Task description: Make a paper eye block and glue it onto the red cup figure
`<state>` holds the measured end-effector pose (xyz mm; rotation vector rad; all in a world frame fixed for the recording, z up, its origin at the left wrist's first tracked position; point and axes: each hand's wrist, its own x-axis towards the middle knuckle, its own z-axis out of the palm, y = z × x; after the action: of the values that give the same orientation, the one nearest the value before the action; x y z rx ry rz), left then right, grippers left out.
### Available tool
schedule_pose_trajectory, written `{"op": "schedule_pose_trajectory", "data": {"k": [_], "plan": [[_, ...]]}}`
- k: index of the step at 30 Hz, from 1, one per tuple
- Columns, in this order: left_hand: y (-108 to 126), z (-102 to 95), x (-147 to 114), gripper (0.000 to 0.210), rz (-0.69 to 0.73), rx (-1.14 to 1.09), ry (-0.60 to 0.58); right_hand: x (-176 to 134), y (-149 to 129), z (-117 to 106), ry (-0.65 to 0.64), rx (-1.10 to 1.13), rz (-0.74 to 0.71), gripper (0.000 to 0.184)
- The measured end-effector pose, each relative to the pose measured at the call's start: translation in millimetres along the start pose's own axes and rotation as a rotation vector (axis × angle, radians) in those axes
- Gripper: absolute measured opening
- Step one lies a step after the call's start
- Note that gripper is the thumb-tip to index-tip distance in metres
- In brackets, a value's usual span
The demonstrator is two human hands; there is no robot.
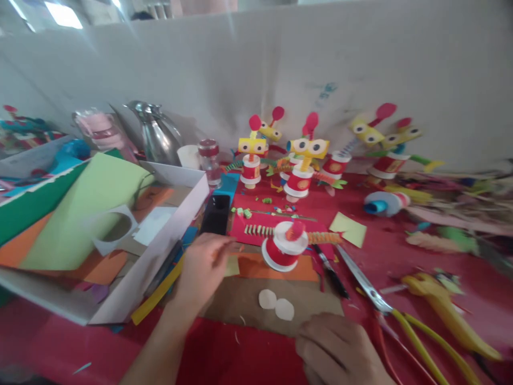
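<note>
Looks mid-assembly: two paper discs [284,309] on brown cardboard [234,302], near cup figure [281,254]. Left hand [205,270], right hand [339,345] both curled; can't tell if pinching anything. Next probably needs a light disc pinch.

Between left hand [202,270] and right hand [339,345], free room spans cardboard [230,299] bearing 2 flat discs [267,299], a cup [284,250] blocking beyond.

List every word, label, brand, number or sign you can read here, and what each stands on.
Nothing can be read: no legible word, label, brand or number.
Yellow emblems on red cups: too small and blurred.
Blue marks on the back wall: too blurred to tell if they are writing.
Pale marking on the black pen: too blurred.
Pale discs: no lettering visible.
</note>
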<state>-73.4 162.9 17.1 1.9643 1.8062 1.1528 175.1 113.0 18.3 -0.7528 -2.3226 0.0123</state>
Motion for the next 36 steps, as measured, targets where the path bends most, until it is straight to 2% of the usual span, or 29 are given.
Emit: {"op": "schedule_pose_trajectory", "data": {"k": [2, 4, 6, 9, 12, 16, 18, 20, 23, 26, 29, 32, 36], "plan": [[2.2, -2.1, -2.8, 0.018, -0.036, -0.018, 0.218, -1.1, -3.3, 0.3, -0.089, 0.003, -0.08, 0.033], [4.2, -2.6, -4.5, 0.016, -0.055, -0.034, 0.386, -4.1, -3.3, 6.1, -0.161, 0.009, -0.157, 0.03], [6.0, -1.0, -5.0, 0.015, -0.063, -0.128, 0.503, -7.3, -0.5, 12.8, -0.177, 0.007, -0.201, 0.026], [9.2, 3.1, -5.7, 0.014, -0.018, -0.287, 0.619, -10.3, 4.8, 17.7, -0.156, -0.012, -0.205, 0.023], [13.7, 5.3, -9.1, 0.009, 0.098, -0.241, 0.708, -10.8, 7.3, 16.8, -0.145, -0.012, -0.183, 0.024], [17.7, 2.9, -17.0, 0.018, 0.284, -0.169, 0.659, -9.4, 5.6, 15.7, -0.151, 0.013, -0.192, 0.026], [17.7, 0.0, -20.5, 0.021, 0.381, -0.187, 0.608, -9.3, 5.0, 17.2, -0.164, 0.014, -0.199, 0.026], [17.2, -2.7, -22.2, 0.025, 0.489, -0.171, 0.509, -10.0, 6.8, 19.5, -0.181, -0.004, -0.173, 0.026], [18.4, -3.0, -21.8, 0.028, 0.616, -0.122, 0.241, -11.2, 15.2, 21.3, -0.25, -0.072, 0.027, 0.022], [23.5, 4.2, -22.3, 0.025, 0.556, -0.072, -0.17, -11.0, 26.5, 19.2, -0.359, -0.116, 0.345, 0.018], [30.2, 15.7, -27.2, 0.024, 0.382, 0.111, -0.493, -9.4, 33.6, 14.8, -0.452, -0.08, 0.502, 0.017], [34.6, 24.1, -32.5, 0.024, 0.312, 0.267, -0.644, -7.4, 34.4, 12.4, -0.492, -0.048, 0.512, 0.024], [35.4, 27.0, -33.7, 0.015, 0.319, 0.273, -0.736, -5.7, 31.6, 13.6, -0.502, -0.026, 0.476, 0.022]]}}
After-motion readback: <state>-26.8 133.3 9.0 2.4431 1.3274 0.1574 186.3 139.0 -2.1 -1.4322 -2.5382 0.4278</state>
